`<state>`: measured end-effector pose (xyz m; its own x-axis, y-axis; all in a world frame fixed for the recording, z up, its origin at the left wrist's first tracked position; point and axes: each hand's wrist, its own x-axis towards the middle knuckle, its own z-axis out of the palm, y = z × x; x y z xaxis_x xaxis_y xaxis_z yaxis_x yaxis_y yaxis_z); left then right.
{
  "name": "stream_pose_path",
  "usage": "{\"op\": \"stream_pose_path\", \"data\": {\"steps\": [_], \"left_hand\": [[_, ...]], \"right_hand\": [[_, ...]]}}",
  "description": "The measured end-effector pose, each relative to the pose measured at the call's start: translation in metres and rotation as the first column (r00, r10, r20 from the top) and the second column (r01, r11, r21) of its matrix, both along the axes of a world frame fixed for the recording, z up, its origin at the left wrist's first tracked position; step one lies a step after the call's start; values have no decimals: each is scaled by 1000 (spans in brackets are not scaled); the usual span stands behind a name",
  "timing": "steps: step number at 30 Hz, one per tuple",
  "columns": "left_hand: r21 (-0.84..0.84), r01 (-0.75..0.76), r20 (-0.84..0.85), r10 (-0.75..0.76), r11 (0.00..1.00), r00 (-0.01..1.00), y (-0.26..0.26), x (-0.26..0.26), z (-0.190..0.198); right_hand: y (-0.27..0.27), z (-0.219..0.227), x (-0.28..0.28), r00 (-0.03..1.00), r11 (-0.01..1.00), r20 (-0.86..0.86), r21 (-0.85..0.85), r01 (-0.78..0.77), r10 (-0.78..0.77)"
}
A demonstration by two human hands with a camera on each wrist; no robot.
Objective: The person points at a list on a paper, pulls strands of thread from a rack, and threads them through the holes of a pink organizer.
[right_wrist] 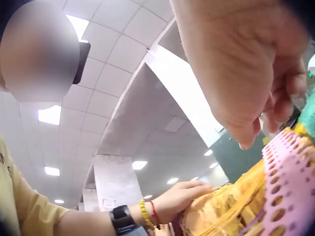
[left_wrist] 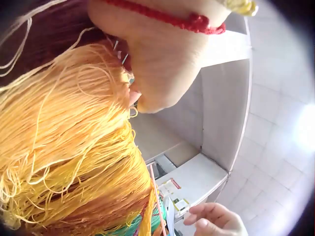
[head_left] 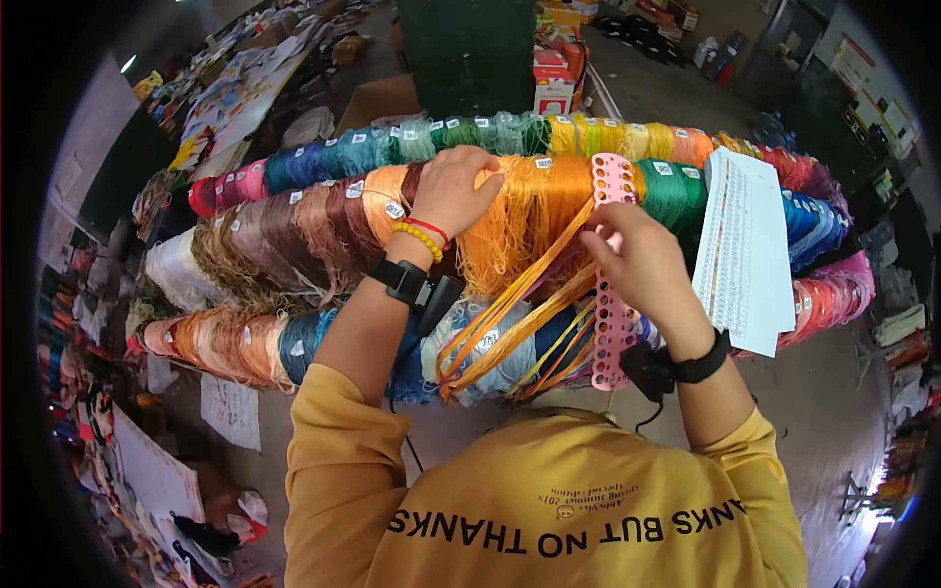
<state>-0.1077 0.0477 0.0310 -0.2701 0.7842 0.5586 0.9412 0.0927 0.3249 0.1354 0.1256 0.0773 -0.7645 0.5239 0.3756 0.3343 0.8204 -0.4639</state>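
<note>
Orange and yellow thread skeins [head_left: 534,211] hang over the middle row of a rack. Across their top rests my left hand [head_left: 457,193], lying fairly flat in the right wrist view, its fingertips partly hidden among the threads [left_wrist: 74,93]. A pink perforated strip [head_left: 615,338] lies across the rows to the right, with long orange and yellow strands [head_left: 520,294] running from its edge down to the left. Over this strip hovers my right hand [head_left: 642,260], thumb and fingers loosely bent. Seen from the left wrist, the right hand [left_wrist: 219,220] has nothing between its fingers.
Printed sheets [head_left: 745,250] lie over the rack at the right, beside green skeins [head_left: 671,199]. Labelled skeins in many colours fill the back row [head_left: 441,137] and the front row [head_left: 216,345]. Beyond stand a dark green pillar [head_left: 466,59] and a cluttered table [head_left: 235,103].
</note>
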Motion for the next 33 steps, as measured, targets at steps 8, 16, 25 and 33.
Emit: {"op": "stream_pose_path", "data": {"steps": [8,16,25,33], "left_hand": [[66,56,-24,-54,996,998,-7,-3,-11],[103,73,-2,-73,992,997,-9,-4,-15],[262,-13,-7,15,965,1000,-26,23,0],[-108,96,587,-15,990,809,-21,32,-15]], "right_hand": [[9,-31,-92,984,999,177,2,-36,35],[11,-44,-110,955,993,272,40,108,-115],[23,-38,-87,978,993,207,-109,52,-29],[29,-39,-94,949,969,314,-238,71,7]]}}
